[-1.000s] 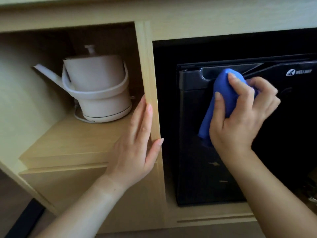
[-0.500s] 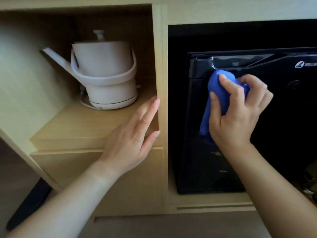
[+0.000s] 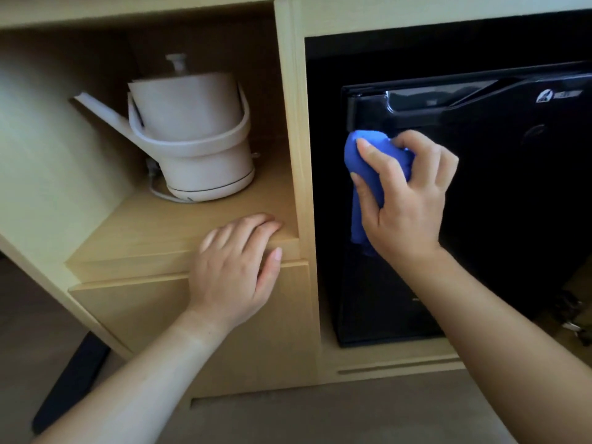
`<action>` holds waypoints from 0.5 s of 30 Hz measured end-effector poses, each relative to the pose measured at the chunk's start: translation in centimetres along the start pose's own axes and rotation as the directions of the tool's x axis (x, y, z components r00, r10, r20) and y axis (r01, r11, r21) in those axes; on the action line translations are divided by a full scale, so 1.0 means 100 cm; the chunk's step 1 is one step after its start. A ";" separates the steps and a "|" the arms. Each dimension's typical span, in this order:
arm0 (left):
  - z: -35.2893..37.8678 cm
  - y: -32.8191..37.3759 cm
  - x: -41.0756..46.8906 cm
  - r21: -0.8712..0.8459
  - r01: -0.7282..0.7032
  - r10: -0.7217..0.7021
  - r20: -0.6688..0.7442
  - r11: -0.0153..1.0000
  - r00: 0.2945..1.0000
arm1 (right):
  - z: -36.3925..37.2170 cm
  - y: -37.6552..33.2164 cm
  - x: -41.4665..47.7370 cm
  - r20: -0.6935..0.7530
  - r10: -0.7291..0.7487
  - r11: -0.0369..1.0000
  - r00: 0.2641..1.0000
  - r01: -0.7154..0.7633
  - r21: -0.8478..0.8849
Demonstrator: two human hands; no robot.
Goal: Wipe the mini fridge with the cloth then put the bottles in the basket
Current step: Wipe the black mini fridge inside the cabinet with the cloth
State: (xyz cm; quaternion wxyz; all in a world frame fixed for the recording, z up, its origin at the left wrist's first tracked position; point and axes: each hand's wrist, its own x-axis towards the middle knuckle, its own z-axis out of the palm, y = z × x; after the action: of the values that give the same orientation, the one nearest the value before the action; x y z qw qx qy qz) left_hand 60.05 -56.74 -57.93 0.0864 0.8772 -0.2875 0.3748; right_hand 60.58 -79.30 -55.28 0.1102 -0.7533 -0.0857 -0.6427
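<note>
indoors, right hand [image 3: 407, 200] grips cloth [image 3: 358, 155] against fridge [image 3: 512, 219]; left hand [image 3: 234, 267] rests flat on shelf [image 3: 153, 229].

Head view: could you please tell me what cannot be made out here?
All in the head view:
- Bottles and basket: not in frame.
- Mini fridge: right side cut off by the frame edge; logo lettering blurred.
- Cloth: partly covered by the right hand gripping it.

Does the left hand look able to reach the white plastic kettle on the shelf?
Probably yes: the left hand rests on the light wooden shelf, with only bare wood before the white plastic kettle.
</note>
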 end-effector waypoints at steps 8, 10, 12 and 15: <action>-0.002 0.000 -0.003 -0.015 0.024 -0.024 0.054 1.000 0.998 | 0.005 -0.016 0.015 -0.128 0.153 0.988 0.980 -0.150 0.031; -0.002 0.000 -0.004 -0.014 0.031 -0.030 0.061 0.999 0.998 | 0.012 -0.023 0.018 -0.147 0.125 0.992 0.981 -0.123 0.021; -0.002 0.001 -0.004 -0.013 0.036 -0.035 0.059 0.999 0.998 | 0.015 -0.023 0.010 -0.111 0.085 0.996 0.990 -0.085 0.010; -0.001 0.002 -0.003 -0.006 0.057 -0.056 0.060 0.998 0.997 | 0.009 -0.015 -0.008 -0.024 0.057 0.998 0.998 -0.056 0.024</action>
State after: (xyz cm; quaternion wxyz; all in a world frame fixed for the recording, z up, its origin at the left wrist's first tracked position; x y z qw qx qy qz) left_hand 59.69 -56.78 -58.06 0.0918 0.8955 -0.2665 0.3445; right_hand 60.90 -77.59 -56.12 0.1384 -0.7459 -0.0705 -0.6477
